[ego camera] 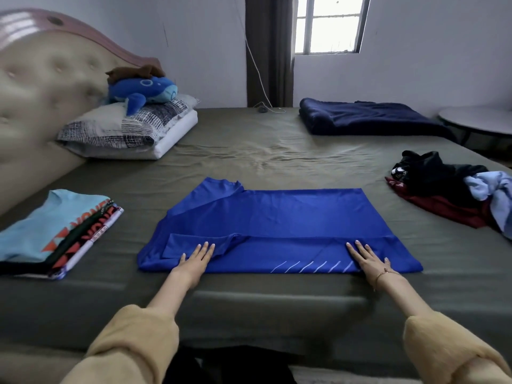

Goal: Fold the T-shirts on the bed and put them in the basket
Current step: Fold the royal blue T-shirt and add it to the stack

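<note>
A bright blue T-shirt (277, 217) lies spread on the olive bed sheet (249, 151), its near edge folded over in a strip with white diagonal stripes. My left hand (195, 259) presses flat on the folded strip at the left, fingers straight. At the right end of the same strip my right hand (368, 259) lies flat too, a thin bracelet on its wrist. A stack of folded T-shirts (55, 234), light blue on top, sits at the left. At the right lies a heap of unfolded clothes (454, 189), black, dark red and pale blue. No basket is in view.
Pillows (127, 128) with a blue plush toy (144, 91) lean near the padded headboard (36, 92) at the back left. A folded navy blanket (368, 117) lies at the far right. A round table (479, 119) stands beyond the bed's right edge.
</note>
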`<state>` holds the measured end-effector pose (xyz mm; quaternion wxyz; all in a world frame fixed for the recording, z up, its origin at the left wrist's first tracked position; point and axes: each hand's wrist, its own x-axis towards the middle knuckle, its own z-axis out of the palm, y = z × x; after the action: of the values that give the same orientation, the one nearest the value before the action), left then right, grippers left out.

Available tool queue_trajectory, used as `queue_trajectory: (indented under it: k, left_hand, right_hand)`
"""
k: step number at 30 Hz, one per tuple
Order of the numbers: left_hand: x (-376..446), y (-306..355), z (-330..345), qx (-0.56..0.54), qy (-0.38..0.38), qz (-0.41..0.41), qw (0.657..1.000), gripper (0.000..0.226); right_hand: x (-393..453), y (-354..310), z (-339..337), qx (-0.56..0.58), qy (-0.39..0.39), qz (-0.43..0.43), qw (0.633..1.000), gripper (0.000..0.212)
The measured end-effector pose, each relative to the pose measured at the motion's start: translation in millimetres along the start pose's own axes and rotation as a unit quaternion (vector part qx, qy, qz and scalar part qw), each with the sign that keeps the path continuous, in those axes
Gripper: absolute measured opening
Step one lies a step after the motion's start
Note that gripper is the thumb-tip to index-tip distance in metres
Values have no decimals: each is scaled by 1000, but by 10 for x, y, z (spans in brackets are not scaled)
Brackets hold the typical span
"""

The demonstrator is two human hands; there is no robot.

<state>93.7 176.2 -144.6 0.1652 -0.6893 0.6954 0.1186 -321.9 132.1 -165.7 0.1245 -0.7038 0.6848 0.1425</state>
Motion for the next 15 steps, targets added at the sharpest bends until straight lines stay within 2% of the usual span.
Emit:
queue_trajectory:
  k: [7, 15]
  left_hand:
    - [-225, 24, 176, -23, 18, 3, 1000, 90]
    - [-249, -8, 160, -36, -5, 12, 999, 88]
  right_hand:
    - [-236, -11, 211, 9, -1, 17, 1000, 94]
    - [-248, -32, 235, 2, -27, 30, 999, 86]
